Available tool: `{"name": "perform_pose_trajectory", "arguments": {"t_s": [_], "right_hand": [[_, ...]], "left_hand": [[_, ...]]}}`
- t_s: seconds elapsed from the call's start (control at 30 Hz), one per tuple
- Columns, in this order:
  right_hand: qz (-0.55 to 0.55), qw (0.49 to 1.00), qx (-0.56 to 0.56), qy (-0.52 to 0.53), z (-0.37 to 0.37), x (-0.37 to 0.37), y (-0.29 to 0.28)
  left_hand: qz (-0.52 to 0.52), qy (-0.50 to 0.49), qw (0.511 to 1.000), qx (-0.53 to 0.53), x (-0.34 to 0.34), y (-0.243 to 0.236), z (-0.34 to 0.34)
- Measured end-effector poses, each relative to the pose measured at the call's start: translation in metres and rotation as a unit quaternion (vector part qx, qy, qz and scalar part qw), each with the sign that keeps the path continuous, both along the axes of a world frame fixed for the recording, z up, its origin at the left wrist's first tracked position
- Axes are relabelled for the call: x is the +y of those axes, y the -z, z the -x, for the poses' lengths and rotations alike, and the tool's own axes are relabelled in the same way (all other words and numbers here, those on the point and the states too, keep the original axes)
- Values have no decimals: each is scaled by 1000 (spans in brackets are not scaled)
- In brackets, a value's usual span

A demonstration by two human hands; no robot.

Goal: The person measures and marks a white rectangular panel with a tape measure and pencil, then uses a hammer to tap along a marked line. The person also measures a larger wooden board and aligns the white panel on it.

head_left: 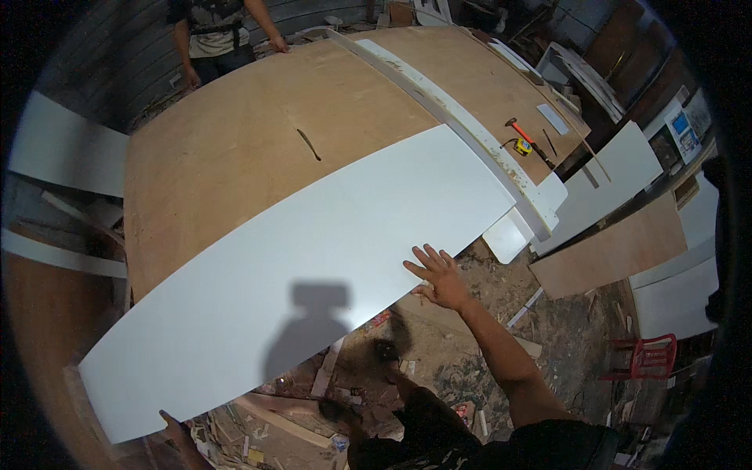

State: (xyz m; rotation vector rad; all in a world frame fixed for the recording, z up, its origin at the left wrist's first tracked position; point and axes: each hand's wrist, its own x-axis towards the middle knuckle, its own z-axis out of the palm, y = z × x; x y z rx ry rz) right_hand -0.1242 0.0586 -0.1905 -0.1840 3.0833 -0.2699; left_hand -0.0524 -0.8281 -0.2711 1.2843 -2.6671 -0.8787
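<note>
A long white board [313,227] lies slantwise across the near side of the brown plywood worktop [219,188], its near edge jutting past it. At the board's near left corner my left hand [180,440] grips the edge; its thumb rests on top and the other fingers are hidden underneath. My right hand [441,280] lies on the near edge farther right, fingers spread on the white face and the thumb down at the rim. The board's right end meets a long white rail [458,117] that runs across the worktop.
Right of the rail lie an orange-and-black hammer [529,141] and a yellow tape measure [522,146]. Another person [223,35] stands at the far left, one hand on the worktop. Wood scraps litter the floor [470,368]; a red plastic chair [646,356] stands at right.
</note>
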Motion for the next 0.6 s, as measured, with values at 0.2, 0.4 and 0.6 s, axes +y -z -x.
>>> {"name": "perform_pose_trajectory", "arguments": {"t_s": [0.2, 0.4, 0.6], "right_hand": [[35, 999, 11, 4, 5, -1, 0], [17, 1000, 16, 11, 4, 2, 2], [-27, 999, 16, 5, 6, 2, 1]], "left_hand": [[-246, -115, 956, 115, 5, -8, 17], [-283, -56, 957, 16, 18, -31, 25], [246, 156, 902, -318, 89, -122, 33]]}}
